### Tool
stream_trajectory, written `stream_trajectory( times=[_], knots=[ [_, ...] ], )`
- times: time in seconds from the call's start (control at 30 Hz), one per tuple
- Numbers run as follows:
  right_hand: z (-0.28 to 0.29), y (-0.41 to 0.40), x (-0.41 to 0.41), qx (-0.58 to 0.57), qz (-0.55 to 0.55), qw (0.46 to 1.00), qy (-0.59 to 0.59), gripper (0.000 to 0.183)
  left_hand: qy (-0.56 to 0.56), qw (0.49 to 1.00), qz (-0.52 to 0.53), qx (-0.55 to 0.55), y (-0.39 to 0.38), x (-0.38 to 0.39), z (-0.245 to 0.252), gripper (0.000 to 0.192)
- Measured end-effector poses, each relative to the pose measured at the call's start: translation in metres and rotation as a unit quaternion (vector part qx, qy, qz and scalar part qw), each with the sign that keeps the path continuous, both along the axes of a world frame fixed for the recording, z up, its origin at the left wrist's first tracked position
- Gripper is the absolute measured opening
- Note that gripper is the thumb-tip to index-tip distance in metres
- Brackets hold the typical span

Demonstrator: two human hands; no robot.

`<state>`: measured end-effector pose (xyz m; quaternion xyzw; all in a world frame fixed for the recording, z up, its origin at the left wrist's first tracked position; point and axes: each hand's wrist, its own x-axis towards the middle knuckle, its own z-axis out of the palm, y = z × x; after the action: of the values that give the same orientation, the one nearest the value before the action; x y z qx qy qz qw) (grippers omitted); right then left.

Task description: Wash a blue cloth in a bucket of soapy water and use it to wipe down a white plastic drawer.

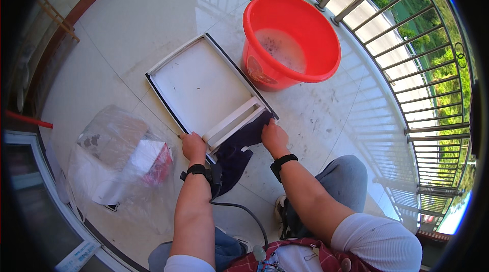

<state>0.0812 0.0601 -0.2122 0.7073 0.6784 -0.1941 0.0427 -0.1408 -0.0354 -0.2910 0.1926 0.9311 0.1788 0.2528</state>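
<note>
A shallow white tray-like panel (pixel 202 81) with raised, dark-edged sides rests on the tiled floor before me. Two pale bars (pixel 233 119) cross its near end. My left hand (pixel 194 146) grips the near left corner of the panel. At the near right corner, my right hand (pixel 274 137) holds a dark purple cloth (pixel 233 161) against the rim. The cloth drapes over the near edge and hangs down to the floor between my forearms. A small white tag shows on it. Fingertips of both hands are partly hidden.
A red plastic tub (pixel 292 35) with cloudy water stands just beyond the panel's right side. To the left lies a clear plastic bag (pixel 118 157) holding cardboard and papers. A metal railing (pixel 412 61) curves along the right. A glazed frame (pixel 42 195) is at lower left. Dark specks dot the tiles.
</note>
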Motion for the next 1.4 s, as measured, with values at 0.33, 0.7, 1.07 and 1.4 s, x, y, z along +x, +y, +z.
stream_trajectory(
  times=[0.33, 0.7, 1.07, 1.4],
  knots=[
    [-0.006, 0.054, -0.013, -0.261, 0.022, 0.962, 0.073, 0.028, 0.000, 1.000, -0.006, 0.003, 0.004, 0.000, 0.001, 0.035],
    [-0.016, -0.004, -0.033, -0.241, 0.059, 0.967, 0.049, 0.039, -0.012, 1.000, 0.020, 0.008, 0.006, 0.006, 0.004, 0.033],
    [-0.023, 0.012, 0.001, -0.173, 0.094, 0.978, 0.068, 0.033, 0.052, 0.993, -0.107, -0.005, 0.000, 0.001, -0.054, 0.034],
    [-0.004, -0.010, -0.051, -0.060, 0.104, 0.993, -0.011, 0.060, -0.033, 0.999, 0.041, -0.005, 0.009, 0.003, 0.022, 0.035]
  ],
)
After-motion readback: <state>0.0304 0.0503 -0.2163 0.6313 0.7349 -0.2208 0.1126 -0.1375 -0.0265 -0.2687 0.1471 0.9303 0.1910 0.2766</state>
